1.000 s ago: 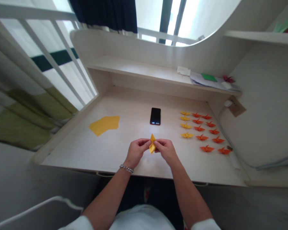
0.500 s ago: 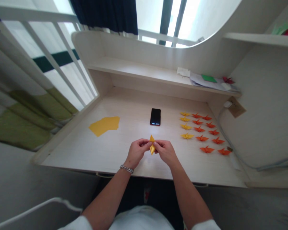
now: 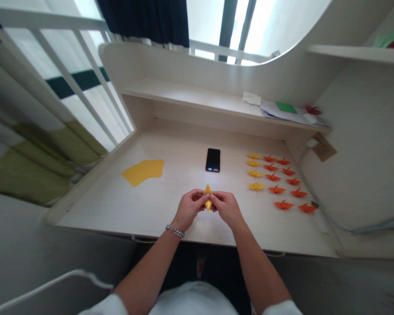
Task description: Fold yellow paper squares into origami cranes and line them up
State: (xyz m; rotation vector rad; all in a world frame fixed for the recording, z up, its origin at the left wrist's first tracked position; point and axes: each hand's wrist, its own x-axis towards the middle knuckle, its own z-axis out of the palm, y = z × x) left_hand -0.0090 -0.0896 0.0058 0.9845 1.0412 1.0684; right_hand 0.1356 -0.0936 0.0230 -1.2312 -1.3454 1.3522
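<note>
A folded piece of yellow origami paper (image 3: 209, 204), narrow and diamond-shaped, points away from me above the front of the desk. My left hand (image 3: 189, 207) grips its left side, thumb on top, with a silver chain bracelet (image 3: 175, 231) at the wrist. From the right, my right hand (image 3: 226, 206) pinches the same paper, and the two thumbs nearly meet at its middle. The fingers underneath are mostly hidden. Beyond the hands a black phone (image 3: 213, 160) lies flat on the desk.
Yellow paper sheets (image 3: 143, 171) lie fanned out on the left. At right stand rows of folded cranes, several yellow (image 3: 256, 187) and several orange (image 3: 276, 189). A cable (image 3: 328, 221) runs along the right wall. Papers (image 3: 279, 110) rest on the shelf (image 3: 190, 99) behind.
Both thumbs have drawn slightly closer together over the folded yellow paper, which looks a little narrower. Nothing else on the desk has moved.
</note>
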